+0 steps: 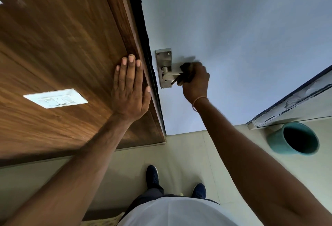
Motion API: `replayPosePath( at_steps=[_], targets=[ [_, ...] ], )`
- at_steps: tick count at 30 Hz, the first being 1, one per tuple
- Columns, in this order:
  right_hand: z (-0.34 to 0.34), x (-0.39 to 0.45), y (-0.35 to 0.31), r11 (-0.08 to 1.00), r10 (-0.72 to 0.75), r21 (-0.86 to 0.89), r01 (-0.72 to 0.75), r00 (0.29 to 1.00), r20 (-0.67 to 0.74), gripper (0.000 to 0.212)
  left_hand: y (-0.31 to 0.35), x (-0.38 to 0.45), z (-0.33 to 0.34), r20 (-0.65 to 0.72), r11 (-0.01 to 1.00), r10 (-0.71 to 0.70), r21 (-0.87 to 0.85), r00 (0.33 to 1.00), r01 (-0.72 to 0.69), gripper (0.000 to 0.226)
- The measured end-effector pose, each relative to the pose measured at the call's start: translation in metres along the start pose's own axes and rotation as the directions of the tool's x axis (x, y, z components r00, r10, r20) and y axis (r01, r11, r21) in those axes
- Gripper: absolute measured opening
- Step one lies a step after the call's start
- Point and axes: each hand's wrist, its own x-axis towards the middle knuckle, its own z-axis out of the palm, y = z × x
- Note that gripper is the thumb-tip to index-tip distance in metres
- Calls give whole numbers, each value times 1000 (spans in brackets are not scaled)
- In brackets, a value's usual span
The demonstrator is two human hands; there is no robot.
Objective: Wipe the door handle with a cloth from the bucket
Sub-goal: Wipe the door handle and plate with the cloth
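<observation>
Right hand (195, 80): grip closed around a dark cloth (186, 72), pressed against the outer end of the metal door handle (170, 76) on the pale blue door (233, 37). Handle sat on its steel plate (163, 58) near the door edge. Left hand (130, 89): fingers spread flat against the wooden panel (62, 46), holding nothing. Teal bucket (280, 142) stood on the floor (188, 150) to the right, well apart from the handle. White switch plate (55, 98) was on the panel, left of the hand.
</observation>
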Motion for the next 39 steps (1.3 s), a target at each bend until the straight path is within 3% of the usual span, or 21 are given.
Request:
replayPosePath(
  at_steps=[1, 3, 5, 6, 10, 12, 17, 20, 23, 26, 30, 34, 37, 39],
  targets=[
    [-1, 3, -6, 976, 125, 182, -123, 992, -3, 58, -1, 0, -1, 7, 1000, 5, -4, 1000, -5, 77],
    [-3, 7, -12, 818, 314, 485, -310, 946, 76, 61, -2, -1, -2, 22, 1000, 7, -4, 1000, -7, 77],
    [-9, 6, -16, 630, 360, 675, -383, 915, 183, 40, -3, -2, -2, 24, 1000, 3, 6, 1000, -3, 77],
    [-12, 5, -16, 517, 371, 745, -420, 895, 248, 28, -2, -2, -1, 20, 1000, 0, 12, 1000, -1, 78],
    [-4, -5, -23, -3, 388, 854, -520, 787, 480, 31, 1, -2, 1, 4, 1000, -3, 17, 1000, 3, 78],
    [7, -11, -33, -121, 335, 861, -495, 796, 505, 42, -1, -2, 1, 5, 1000, 2, 21, 1000, -2, 78],
    [0, -9, -24, -127, 249, 873, -470, 837, 487, 65, -4, -3, 4, 5, 1000, 13, 16, 1000, -13, 77],
    [-17, 0, -6, -162, 241, 909, -384, 878, 413, 70, -4, -3, 6, 5, 999, 13, 31, 1000, -13, 78],
    [-10, -5, -20, -167, 248, 874, -456, 838, 485, 88, -2, -2, 7, -12, 1000, 7, 31, 1000, -7, 79],
    [6, -22, -45, -75, 323, 829, -554, 774, 546, 65, -3, -3, 7, -18, 1000, 2, 15, 1000, -2, 79],
    [-6, -6, -31, 28, 397, 849, -528, 785, 475, 72, -6, -4, 7, -15, 1000, 22, 5, 1000, -22, 76],
    [-7, 8, -15, -47, 407, 876, -479, 792, 455, 71, -6, -4, 6, -7, 1000, 22, 11, 1000, -22, 74],
    [5, -7, -30, -15, 383, 867, -499, 798, 466, 54, -4, -4, 7, -4, 1000, 11, 18, 1000, -11, 76],
    [12, -16, -37, -30, 388, 844, -536, 772, 504, 58, -3, -4, 8, -8, 1000, 10, 13, 1000, -10, 76]
  ],
)
